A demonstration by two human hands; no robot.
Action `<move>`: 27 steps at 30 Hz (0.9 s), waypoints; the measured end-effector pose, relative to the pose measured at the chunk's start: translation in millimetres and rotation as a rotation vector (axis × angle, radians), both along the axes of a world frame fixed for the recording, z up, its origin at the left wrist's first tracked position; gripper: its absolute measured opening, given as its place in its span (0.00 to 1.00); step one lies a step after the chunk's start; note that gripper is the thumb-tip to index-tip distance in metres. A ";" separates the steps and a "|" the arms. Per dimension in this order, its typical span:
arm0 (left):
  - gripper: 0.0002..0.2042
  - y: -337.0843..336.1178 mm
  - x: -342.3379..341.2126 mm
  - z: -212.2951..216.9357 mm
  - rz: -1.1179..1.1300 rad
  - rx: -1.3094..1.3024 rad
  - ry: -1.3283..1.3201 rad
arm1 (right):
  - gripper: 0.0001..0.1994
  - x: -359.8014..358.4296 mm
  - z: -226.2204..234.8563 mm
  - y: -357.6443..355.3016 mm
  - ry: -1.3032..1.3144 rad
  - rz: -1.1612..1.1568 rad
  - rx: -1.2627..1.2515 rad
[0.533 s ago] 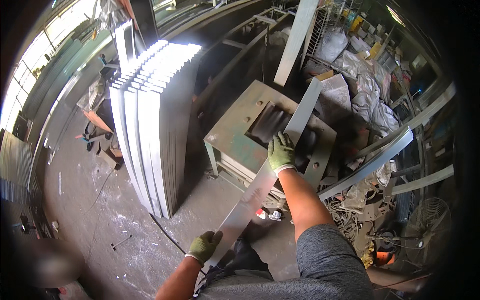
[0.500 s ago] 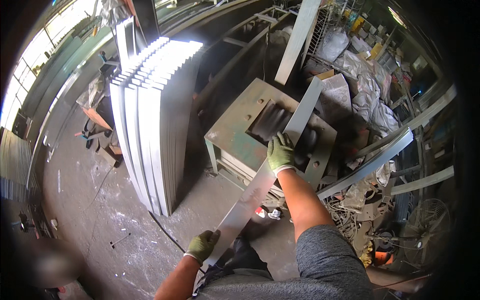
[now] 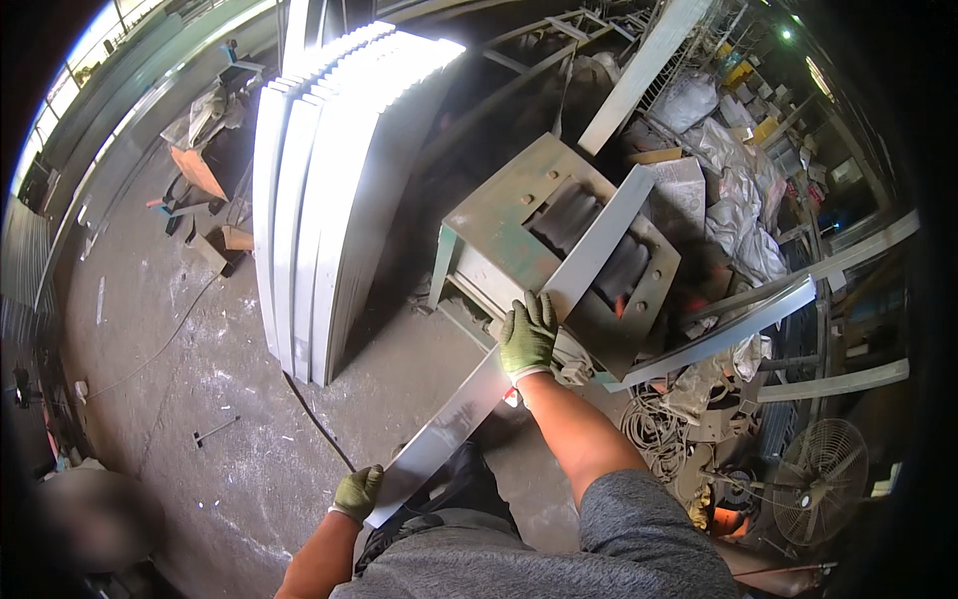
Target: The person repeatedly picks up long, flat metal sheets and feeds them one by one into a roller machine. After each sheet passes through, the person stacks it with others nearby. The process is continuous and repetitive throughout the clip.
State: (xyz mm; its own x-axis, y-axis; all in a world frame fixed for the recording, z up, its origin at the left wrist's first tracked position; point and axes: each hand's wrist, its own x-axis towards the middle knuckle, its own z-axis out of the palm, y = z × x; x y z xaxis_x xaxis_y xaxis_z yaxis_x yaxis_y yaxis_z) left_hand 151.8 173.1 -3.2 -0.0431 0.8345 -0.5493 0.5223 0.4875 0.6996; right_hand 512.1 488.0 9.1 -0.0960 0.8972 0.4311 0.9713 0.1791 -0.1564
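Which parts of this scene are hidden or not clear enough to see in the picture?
Head view only:
- Underside of the long metal strip: it faces away from the camera.
- Palm of the right hand: pressed onto the strip, under a green glove.
- Fingers of the left hand: wrapped around the strip's near end.
- Rollers inside the green machine: partly covered by the strip.
- Lower left corner: blurred.

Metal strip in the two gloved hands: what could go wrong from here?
1. The right hand lies on the metal strip right at the green roller machine, so the fingers might be drawn toward the rollers.
2. The left hand holds the strip's near end by its edge, which may cut or slip.
3. The cable on the floor could trip a foot.
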 end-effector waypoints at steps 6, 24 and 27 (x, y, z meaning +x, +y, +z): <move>0.31 -57.0 -49.0 -15.7 -0.007 -0.036 0.092 | 0.17 -50.2 -6.7 -60.4 0.016 -0.008 -0.050; 0.28 -230.6 -180.9 -52.2 0.035 -0.232 0.412 | 0.25 -162.4 -0.5 -235.2 0.130 0.134 -0.307; 0.22 -256.2 -205.3 -50.5 -0.314 -0.212 0.604 | 0.25 -164.0 9.6 -250.7 0.201 0.300 -0.332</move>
State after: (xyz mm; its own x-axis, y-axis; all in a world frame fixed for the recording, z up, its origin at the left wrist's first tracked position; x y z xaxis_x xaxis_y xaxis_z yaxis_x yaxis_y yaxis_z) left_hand -53.5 -83.1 -53.7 -0.1663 0.7356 -0.6567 0.9270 0.3437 0.1502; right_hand 348.1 237.3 18.8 -0.3151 0.9350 0.1628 0.8292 0.3547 -0.4319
